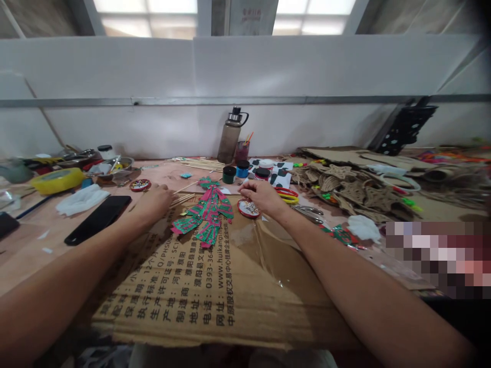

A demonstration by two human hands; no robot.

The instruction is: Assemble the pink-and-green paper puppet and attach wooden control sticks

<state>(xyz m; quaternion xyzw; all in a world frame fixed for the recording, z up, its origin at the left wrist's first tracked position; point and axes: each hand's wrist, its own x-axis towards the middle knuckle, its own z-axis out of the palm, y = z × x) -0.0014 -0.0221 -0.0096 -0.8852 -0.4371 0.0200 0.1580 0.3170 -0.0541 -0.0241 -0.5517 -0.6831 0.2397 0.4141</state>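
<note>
My left hand [158, 202] is closed around a thin wooden stick [186, 187], whose tip points right toward the top of a painted cutout. That cutout [209, 212], green and pink with small shiny dots on it, lies on a printed cardboard sheet [184, 306]. My right hand [263, 197] hovers at a red-rimmed lid [249, 208] full of small beads or sequins. Its thumb and fingers are pinched together; whatever is between them is too small to make out. More sticks [183, 200] lie beside my left hand.
Paint jars [229, 175], a bottle [229, 138] and a cup of sticks [242, 151] stand behind. At left are a phone [98, 220], yellow tape [57, 180], white wadding [82, 199] and another bead lid [140, 185]. Cardboard cutouts [333, 184] pile up at right, near scissors [307, 210].
</note>
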